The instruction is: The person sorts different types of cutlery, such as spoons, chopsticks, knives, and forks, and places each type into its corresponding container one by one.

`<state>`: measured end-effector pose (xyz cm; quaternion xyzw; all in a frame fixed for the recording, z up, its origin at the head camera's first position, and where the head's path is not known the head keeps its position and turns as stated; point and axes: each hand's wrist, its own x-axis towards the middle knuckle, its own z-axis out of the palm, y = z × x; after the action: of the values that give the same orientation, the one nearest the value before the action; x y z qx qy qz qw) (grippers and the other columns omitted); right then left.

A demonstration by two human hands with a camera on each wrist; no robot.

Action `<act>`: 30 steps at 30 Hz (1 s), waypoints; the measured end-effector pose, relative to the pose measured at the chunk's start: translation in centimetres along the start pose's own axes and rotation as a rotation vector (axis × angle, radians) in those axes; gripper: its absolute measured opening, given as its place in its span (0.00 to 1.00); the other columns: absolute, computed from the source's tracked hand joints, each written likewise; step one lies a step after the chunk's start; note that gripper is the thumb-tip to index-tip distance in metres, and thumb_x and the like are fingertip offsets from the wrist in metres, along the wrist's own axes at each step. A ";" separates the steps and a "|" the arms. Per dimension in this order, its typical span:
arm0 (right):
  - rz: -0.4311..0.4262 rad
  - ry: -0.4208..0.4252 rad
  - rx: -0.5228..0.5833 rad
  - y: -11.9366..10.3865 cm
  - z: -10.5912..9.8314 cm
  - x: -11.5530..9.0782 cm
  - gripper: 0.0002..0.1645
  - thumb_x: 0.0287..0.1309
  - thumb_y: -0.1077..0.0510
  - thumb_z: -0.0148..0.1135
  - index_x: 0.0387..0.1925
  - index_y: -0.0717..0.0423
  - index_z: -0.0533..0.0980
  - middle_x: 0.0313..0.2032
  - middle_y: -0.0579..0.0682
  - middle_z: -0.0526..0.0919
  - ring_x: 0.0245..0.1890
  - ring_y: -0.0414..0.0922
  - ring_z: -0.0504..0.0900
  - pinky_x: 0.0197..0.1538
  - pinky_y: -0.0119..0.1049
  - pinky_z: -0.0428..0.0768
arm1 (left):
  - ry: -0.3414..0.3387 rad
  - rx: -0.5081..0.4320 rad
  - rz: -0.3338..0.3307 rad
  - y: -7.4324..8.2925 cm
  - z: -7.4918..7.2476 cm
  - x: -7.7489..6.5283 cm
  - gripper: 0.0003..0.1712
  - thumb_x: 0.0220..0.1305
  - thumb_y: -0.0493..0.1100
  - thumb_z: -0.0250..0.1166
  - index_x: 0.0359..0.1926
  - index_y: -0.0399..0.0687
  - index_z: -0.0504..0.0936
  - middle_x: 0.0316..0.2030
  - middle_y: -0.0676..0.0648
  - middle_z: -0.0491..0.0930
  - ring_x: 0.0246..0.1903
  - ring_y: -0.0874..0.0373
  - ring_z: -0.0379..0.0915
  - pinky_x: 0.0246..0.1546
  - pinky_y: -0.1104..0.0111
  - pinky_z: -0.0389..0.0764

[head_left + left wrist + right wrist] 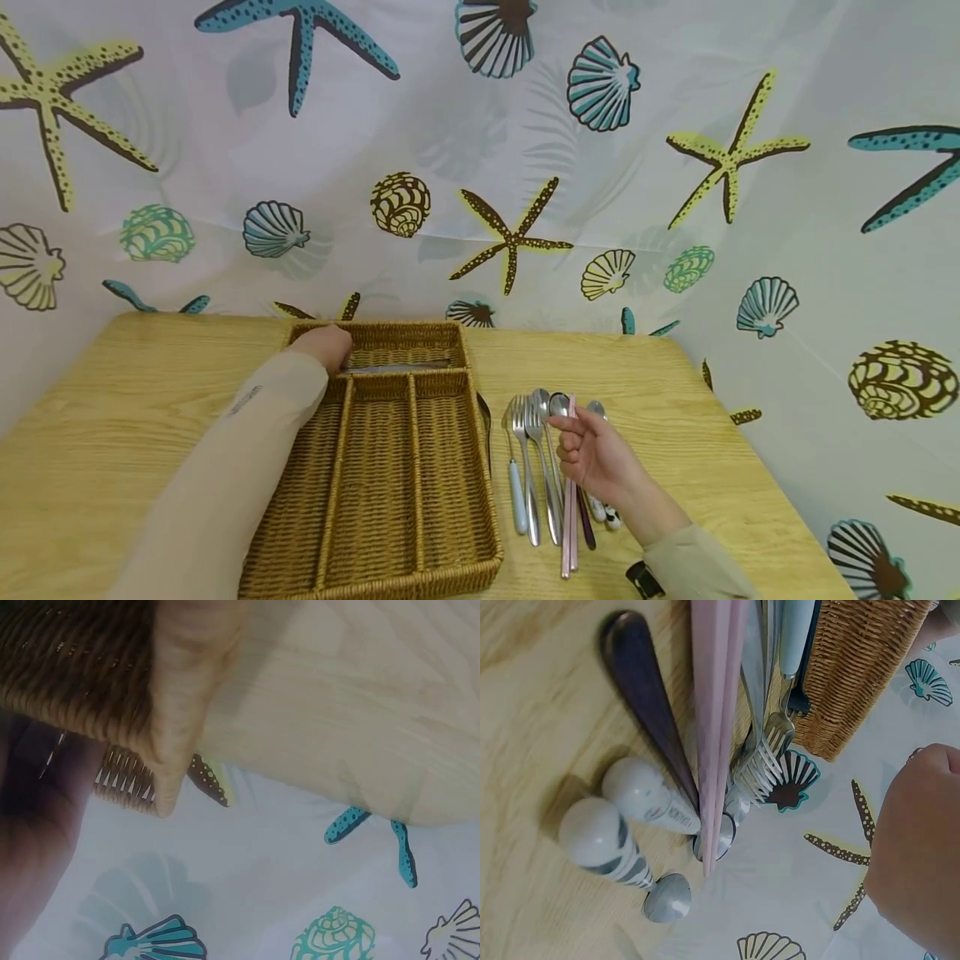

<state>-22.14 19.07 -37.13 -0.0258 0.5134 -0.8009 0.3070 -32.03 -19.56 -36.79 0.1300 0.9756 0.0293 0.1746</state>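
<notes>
My left hand (324, 346) reaches into the back compartment of a woven basket tray (459, 467), its fingers mostly hidden. It grips the left end of a slim silver knife (397, 367), which extends rightward along that compartment. My right hand (600, 458) hovers over the cutlery right of the tray, fingers loosely bent, index finger pointing left, holding nothing. Below it lie pink chopsticks (716, 712), a dark-handled spoon (641, 682) and two spoons with white patterned handles (600, 832). Silver forks (534, 467) and a blue-handled fork (517, 496) lie nearer the tray.
The tray has three long front compartments and one wide back compartment, split by woven dividers (417, 467). A dark utensil (484, 417) leans along its right outer side. Behind the wooden table (615, 367) hangs a cloth (420, 108) printed with shells and starfish.
</notes>
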 end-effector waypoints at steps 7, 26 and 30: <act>-0.014 -0.001 0.012 -0.2 -0.5 -0.6 0.34 0.74 0.48 0.22 0.34 0.51 0.78 0.19 0.39 0.76 0.19 0.33 0.68 0.25 0.23 0.65 | -0.092 -0.005 -0.095 -0.1 -0.2 0.5 0.07 0.63 0.28 0.55 0.36 0.37 0.80 0.42 0.36 0.80 0.32 0.54 0.76 0.30 0.67 0.71; -0.007 0.282 -0.300 -2.2 -5.8 -2.8 0.21 0.73 0.50 0.35 0.33 0.49 0.75 0.17 0.37 0.72 0.18 0.32 0.65 0.25 0.25 0.64 | 0.128 0.130 -0.103 2.5 -0.7 -1.2 0.09 0.63 0.30 0.57 0.41 0.38 0.81 0.34 0.40 0.82 0.20 0.59 0.69 0.18 0.67 0.66; 0.065 0.406 -0.725 -1.6 -6.9 -2.3 0.16 0.69 0.53 0.46 0.38 0.62 0.74 0.17 0.40 0.71 0.16 0.32 0.65 0.22 0.25 0.65 | 0.179 0.096 -0.095 3.3 -1.6 -2.5 0.06 0.62 0.30 0.57 0.38 0.38 0.80 0.27 0.42 0.80 0.18 0.59 0.67 0.16 0.68 0.64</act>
<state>-23.44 26.26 -38.39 0.0423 0.8127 -0.5473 0.1956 -29.56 -17.01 -34.12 0.0888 0.9926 -0.0141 0.0813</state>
